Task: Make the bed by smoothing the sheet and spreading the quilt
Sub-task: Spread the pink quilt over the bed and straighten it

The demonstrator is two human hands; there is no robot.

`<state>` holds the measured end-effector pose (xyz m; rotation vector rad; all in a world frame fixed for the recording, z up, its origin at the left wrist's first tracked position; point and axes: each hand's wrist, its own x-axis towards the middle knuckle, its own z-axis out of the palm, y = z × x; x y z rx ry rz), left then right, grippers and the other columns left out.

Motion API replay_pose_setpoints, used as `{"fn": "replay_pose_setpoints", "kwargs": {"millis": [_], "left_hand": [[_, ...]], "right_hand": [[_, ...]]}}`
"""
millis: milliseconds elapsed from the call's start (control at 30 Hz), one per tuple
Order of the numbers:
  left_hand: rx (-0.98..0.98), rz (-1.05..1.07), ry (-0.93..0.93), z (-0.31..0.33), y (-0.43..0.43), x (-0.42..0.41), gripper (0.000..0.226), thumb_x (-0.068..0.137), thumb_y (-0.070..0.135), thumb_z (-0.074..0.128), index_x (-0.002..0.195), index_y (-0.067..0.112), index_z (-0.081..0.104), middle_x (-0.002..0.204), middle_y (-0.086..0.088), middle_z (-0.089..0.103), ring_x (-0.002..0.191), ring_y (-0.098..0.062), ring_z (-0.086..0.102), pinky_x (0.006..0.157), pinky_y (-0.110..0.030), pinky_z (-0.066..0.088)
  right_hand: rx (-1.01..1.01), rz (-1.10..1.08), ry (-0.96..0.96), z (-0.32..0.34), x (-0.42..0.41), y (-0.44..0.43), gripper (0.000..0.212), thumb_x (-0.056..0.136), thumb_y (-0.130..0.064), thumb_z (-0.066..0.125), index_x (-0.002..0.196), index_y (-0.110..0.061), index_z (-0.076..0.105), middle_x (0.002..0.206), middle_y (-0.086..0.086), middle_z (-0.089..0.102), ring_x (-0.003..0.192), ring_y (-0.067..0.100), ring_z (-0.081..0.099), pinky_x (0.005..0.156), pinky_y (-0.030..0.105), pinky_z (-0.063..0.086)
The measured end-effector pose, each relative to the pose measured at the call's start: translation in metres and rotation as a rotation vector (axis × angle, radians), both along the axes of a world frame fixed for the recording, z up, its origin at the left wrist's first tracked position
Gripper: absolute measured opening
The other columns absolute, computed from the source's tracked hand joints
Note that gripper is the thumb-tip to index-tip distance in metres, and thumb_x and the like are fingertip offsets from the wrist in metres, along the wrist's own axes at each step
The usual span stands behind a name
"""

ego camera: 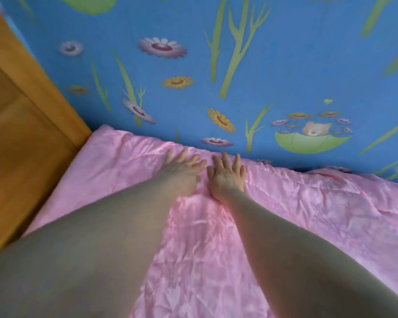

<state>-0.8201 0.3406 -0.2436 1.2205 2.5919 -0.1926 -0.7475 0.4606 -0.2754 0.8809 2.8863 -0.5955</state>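
Note:
A shiny pink quilt [308,210] covers the near part of the bed, wrinkled in the middle. Beyond its far edge lies the blue sheet [285,65], printed with flowers, green stems and a small bear. My left hand [182,171] and my right hand [226,174] rest flat on the quilt side by side, fingers straight and spread, just short of the quilt's far edge. Both bare forearms reach out over the quilt from the bottom of the view.
A wooden bed board [25,125] runs along the left side, meeting the quilt's far left corner. To the right the quilt's edge bunches up slightly over the sheet.

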Motion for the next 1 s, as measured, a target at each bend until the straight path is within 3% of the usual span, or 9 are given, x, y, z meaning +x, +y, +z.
{"fn": "replay_pose_setpoints", "kwargs": {"millis": [100, 233, 367, 533, 667, 1000], "left_hand": [[-0.016, 0.092, 0.013, 0.015, -0.059, 0.045, 0.057, 0.100, 0.040, 0.030, 0.153, 0.036, 0.006, 0.161, 0.009, -0.001, 0.148, -0.024, -0.007, 0.115, -0.057, -0.005], [-0.035, 0.265, 0.012, 0.062, -0.111, 0.072, 0.055, 0.103, 0.039, 0.026, 0.152, 0.038, 0.002, 0.161, 0.008, -0.006, 0.148, -0.023, -0.010, 0.113, -0.056, -0.012], [-0.086, 0.366, -0.042, 0.123, -0.136, 0.110, 0.061, 0.102, 0.036, 0.035, 0.152, 0.036, 0.000, 0.162, 0.006, -0.005, 0.148, -0.024, -0.012, 0.112, -0.056, -0.014], [-0.002, 0.404, -0.058, 0.200, -0.140, 0.141, 0.054, 0.103, 0.044, 0.021, 0.153, 0.034, 0.004, 0.162, 0.003, 0.002, 0.148, -0.026, -0.008, 0.114, -0.056, -0.009], [0.015, 0.420, -0.087, 0.256, -0.158, 0.175, 0.055, 0.103, 0.043, 0.026, 0.153, 0.034, 0.007, 0.161, 0.002, 0.008, 0.149, -0.027, -0.002, 0.115, -0.056, -0.005], [0.010, 0.411, -0.164, 0.337, -0.240, 0.269, 0.055, 0.103, 0.041, 0.027, 0.153, 0.033, 0.007, 0.161, 0.002, 0.007, 0.149, -0.028, -0.004, 0.117, -0.056, -0.002]], "right_hand": [[-0.002, 0.056, -0.028, 0.023, 0.031, -0.038, 0.055, 0.100, -0.046, 0.018, 0.152, -0.033, 0.004, 0.160, -0.007, -0.009, 0.146, 0.027, -0.017, 0.115, 0.049, -0.010], [-0.025, 0.114, -0.040, 0.065, 0.067, -0.079, 0.057, 0.101, -0.045, 0.017, 0.152, -0.031, -0.004, 0.160, -0.006, -0.011, 0.146, 0.026, -0.018, 0.117, 0.049, -0.009], [-0.078, 0.125, -0.150, 0.131, 0.101, -0.108, 0.058, 0.101, -0.046, 0.018, 0.152, -0.029, -0.003, 0.160, -0.005, -0.009, 0.146, 0.027, -0.015, 0.118, 0.049, -0.006], [-0.108, 0.157, -0.219, 0.215, 0.120, -0.139, 0.058, 0.102, -0.044, 0.018, 0.153, -0.027, -0.004, 0.160, -0.004, -0.009, 0.147, 0.025, -0.013, 0.119, 0.047, -0.004], [-0.139, 0.163, -0.241, 0.268, 0.147, -0.170, 0.058, 0.102, -0.042, 0.021, 0.153, -0.025, -0.001, 0.161, -0.002, -0.004, 0.148, 0.025, -0.005, 0.118, 0.046, 0.000], [-0.174, 0.077, -0.215, 0.377, 0.243, -0.252, 0.055, 0.103, -0.031, 0.024, 0.153, -0.024, 0.001, 0.161, 0.000, -0.002, 0.148, 0.022, -0.002, 0.120, 0.042, 0.004]]}}
